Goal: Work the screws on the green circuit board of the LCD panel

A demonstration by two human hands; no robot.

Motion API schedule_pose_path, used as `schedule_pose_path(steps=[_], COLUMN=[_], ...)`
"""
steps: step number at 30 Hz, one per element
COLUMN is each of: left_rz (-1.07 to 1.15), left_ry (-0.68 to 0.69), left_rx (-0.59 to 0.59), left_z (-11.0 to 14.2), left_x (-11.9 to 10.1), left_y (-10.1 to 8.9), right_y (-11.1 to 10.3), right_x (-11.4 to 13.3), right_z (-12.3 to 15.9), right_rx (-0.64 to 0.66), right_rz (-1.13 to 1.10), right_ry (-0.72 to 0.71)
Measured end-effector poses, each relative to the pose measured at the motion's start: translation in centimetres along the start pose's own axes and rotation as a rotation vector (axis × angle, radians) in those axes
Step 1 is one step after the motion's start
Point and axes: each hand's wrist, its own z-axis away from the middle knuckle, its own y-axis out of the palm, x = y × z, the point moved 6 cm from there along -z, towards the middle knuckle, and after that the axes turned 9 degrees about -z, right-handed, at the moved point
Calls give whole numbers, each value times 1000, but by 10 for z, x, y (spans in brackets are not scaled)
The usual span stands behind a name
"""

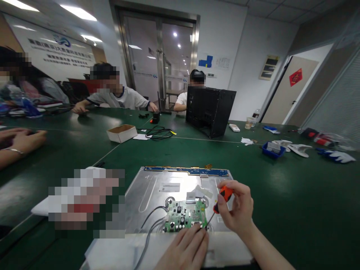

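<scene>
1. Through the head camera I look down at a green table (281,210). A silver panel (160,197) lies flat before me, with a green board (182,212) on its nearer half.

2. My right hand (239,206) holds a screwdriver (225,194), its orange and black handle pinched between thumb and fingers. The thin shaft slants down to the left, its tip at the board's lower right corner. I cannot tell whether it touches a screw.

3. My left hand (187,246) lies palm down over the panel's near edge, fingers close together, fingertips at the board's lower right edge, just beside the screwdriver's tip. I cannot tell whether those fingertips grip anything small.

4. A white ribbon (190,197) extends from the board's far edge. A narrow blue strip (185,171) spans most of the panel's far edge. A black cable (150,214) and a gray cable (149,238) curve from the board's left side toward me.

5. Left of the panel I see a pale item (42,207), mostly hidden by pixelation. Farther away are an open box (123,135) and a loose black cord (157,133).

6. Across the table, a large black case (206,112) partly hides one person (182,99). Another person (119,98), in a white shirt, is to the left. A third person's hands (26,144) show at the far left.

7. On the right I find a blue tray (271,153) and blue-and-white gloves (337,155).
</scene>
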Motion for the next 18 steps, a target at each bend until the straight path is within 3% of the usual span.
schedule_pose_path(steps=[8, 18], left_rz=[-4, 1], left_ry=[-6, -21], left_rx=[-6, -22], left_z=[-2, -2], left_x=[0, 0], left_y=[-2, -1], right_y=[2, 4], right_x=[5, 12], right_z=[0, -7], right_rx=[52, 66], right_rz=[-86, 66], right_ry=[-28, -84])
